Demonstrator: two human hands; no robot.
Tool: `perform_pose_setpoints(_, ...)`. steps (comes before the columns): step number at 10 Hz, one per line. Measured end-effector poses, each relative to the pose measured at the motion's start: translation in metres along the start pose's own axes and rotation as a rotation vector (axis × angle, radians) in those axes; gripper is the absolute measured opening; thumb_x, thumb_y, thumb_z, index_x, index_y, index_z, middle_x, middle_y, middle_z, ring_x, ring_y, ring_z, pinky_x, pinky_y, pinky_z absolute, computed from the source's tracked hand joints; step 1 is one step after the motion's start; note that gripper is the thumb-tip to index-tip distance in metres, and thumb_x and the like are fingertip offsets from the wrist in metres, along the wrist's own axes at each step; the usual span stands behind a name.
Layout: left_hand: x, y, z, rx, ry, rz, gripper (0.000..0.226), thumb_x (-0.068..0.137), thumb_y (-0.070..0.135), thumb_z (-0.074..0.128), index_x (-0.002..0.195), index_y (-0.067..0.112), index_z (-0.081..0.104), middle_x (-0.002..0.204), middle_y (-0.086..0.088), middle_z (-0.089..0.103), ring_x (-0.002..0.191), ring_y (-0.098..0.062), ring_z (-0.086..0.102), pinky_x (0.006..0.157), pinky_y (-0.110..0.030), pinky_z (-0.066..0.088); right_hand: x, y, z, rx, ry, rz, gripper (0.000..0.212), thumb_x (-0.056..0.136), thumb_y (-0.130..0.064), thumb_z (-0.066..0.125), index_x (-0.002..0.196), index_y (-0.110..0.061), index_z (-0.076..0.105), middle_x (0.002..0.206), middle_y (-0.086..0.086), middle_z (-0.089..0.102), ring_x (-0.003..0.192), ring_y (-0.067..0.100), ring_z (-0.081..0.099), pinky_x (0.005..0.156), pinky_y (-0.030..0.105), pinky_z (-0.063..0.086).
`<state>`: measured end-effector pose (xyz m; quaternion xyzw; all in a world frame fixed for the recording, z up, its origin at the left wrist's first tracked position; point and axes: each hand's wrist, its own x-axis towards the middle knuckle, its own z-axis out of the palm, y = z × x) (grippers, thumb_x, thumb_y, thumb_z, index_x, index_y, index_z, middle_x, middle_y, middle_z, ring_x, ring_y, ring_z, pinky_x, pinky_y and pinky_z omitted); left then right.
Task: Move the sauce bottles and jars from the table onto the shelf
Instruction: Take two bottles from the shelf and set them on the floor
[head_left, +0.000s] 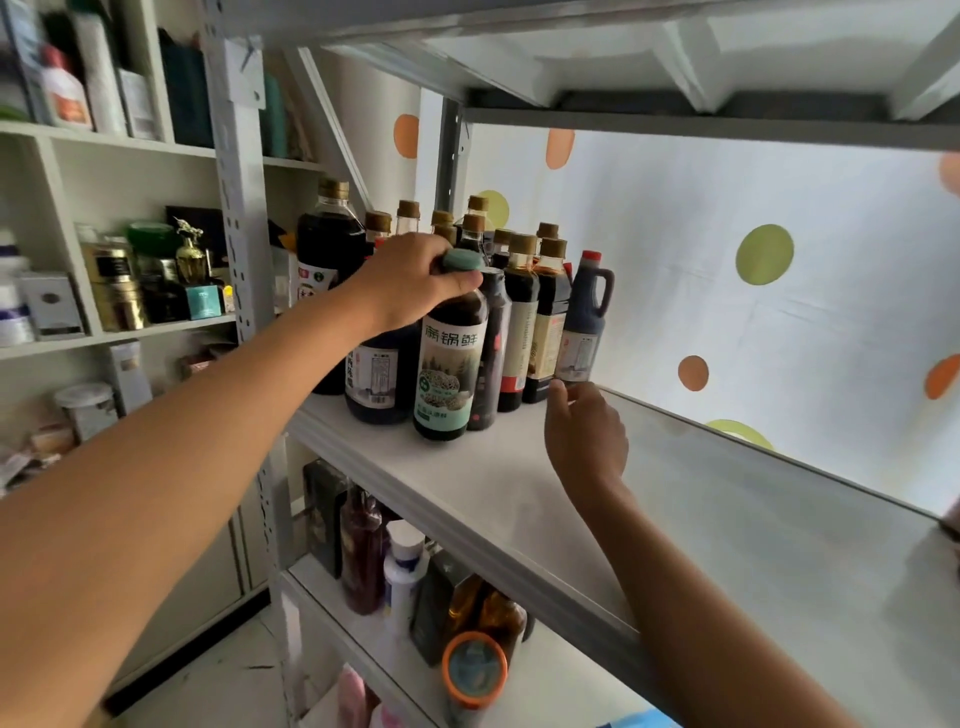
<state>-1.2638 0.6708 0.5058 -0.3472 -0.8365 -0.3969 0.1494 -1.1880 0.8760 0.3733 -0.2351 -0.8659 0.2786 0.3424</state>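
Item: green-label bottle (451, 358), dark sauce, teal cap. Location: front edge of the shelf (498, 483), upright, touching the row of dark bottles (519, 291) behind. Long axis vertical.

Your left hand (415, 280) sits directly above it, grip curled round the cap and neck.

Your right hand (584, 431) is near the handled jug (584, 317), fingers loosely spread, holding nothing.

Judgement: release goes straight up along the axis.

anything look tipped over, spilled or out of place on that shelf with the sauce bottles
Nothing stands out. The sauce bottles stand upright on the shelf, with no spill visible. The left hand grips the teal-capped bottle, which leans only slightly.
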Motion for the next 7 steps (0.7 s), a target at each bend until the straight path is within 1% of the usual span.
perform_pose_setpoints(1, 0.006, -0.010, 0.003, 0.160, -0.051, -0.018, 0.035, 0.092, 0.047, 0.060, 0.105, 0.015, 0.063, 0.094, 0.002, 0.066, 0.088, -0.016, 0.062, 0.070, -0.028, 0.045, -0.002, -0.001, 0.005, 0.053, -0.050, 0.026, 0.035, 0.101, -0.046, 0.040, 0.092, -0.018, 0.058, 0.082, 0.000, 0.062, 0.072, 0.022, 0.055, 0.060, 0.031, 0.035)
perform_pose_setpoints(2, 0.012, -0.017, 0.003, 0.217, -0.054, -0.047, 0.048, 0.095, 0.047, 0.054, 0.127, 0.011, 0.055, 0.119, -0.007, 0.063, 0.107, -0.024, 0.058, 0.083, -0.029, 0.038, -0.004, -0.006, 0.010, 0.055, -0.063, 0.015, 0.038, 0.102, -0.048, 0.039, 0.088, -0.017, 0.058, 0.075, -0.002, 0.059, 0.062, 0.011, 0.050, 0.050, 0.028, 0.027)
perform_pose_setpoints(3, 0.013, -0.023, 0.002, 0.254, -0.038, -0.053, 0.053, 0.096, 0.048, 0.052, 0.136, 0.014, 0.049, 0.130, -0.012, 0.059, 0.117, -0.028, 0.055, 0.091, -0.032, 0.039, -0.005, -0.011, 0.015, 0.018, -0.106, -0.036, 0.037, 0.102, -0.048, 0.039, 0.095, -0.018, 0.059, 0.081, 0.000, 0.063, 0.067, 0.017, 0.055, 0.054, 0.030, 0.035)
perform_pose_setpoints(4, 0.008, -0.027, 0.006, 0.335, 0.017, -0.029, 0.054, 0.096, 0.052, 0.046, 0.141, 0.023, 0.043, 0.129, -0.010, 0.060, 0.114, -0.029, 0.057, 0.092, -0.037, 0.045, -0.007, -0.014, 0.018, -0.009, -0.146, -0.080, 0.038, 0.101, -0.048, 0.040, 0.102, -0.017, 0.060, 0.087, 0.002, 0.066, 0.073, 0.019, 0.060, 0.063, 0.036, 0.051)
perform_pose_setpoints(5, -0.001, -0.026, 0.012, 0.371, 0.093, 0.002, 0.055, 0.097, 0.053, 0.043, 0.144, 0.025, 0.038, 0.129, -0.010, 0.060, 0.114, -0.031, 0.057, 0.087, -0.036, 0.044, -0.010, -0.015, 0.018, -0.020, -0.143, -0.107, 0.037, 0.101, -0.048, 0.041, 0.103, -0.017, 0.060, 0.087, 0.001, 0.067, 0.072, 0.019, 0.061, 0.068, 0.041, 0.056)
perform_pose_setpoints(6, -0.009, -0.023, 0.016, 0.462, 0.197, 0.063, 0.054, 0.097, 0.049, 0.046, 0.144, 0.024, 0.037, 0.106, -0.006, 0.065, 0.095, -0.031, 0.063, 0.071, -0.033, 0.044, -0.011, -0.014, 0.016, -0.008, -0.105, -0.150, 0.034, 0.100, -0.047, 0.043, 0.100, -0.017, 0.061, 0.081, -0.002, 0.063, 0.066, 0.016, 0.057, 0.061, 0.034, 0.051)
perform_pose_setpoints(7, -0.024, -0.013, 0.028, 0.461, 0.302, 0.135, 0.052, 0.096, 0.041, 0.049, 0.142, 0.023, 0.035, 0.077, 0.005, 0.057, 0.066, -0.021, 0.058, 0.058, -0.031, 0.043, -0.011, -0.016, 0.014, 0.014, -0.074, -0.167, 0.030, 0.099, -0.045, 0.045, 0.094, -0.019, 0.059, 0.076, -0.003, 0.059, 0.062, 0.016, 0.053, 0.057, 0.031, 0.043)
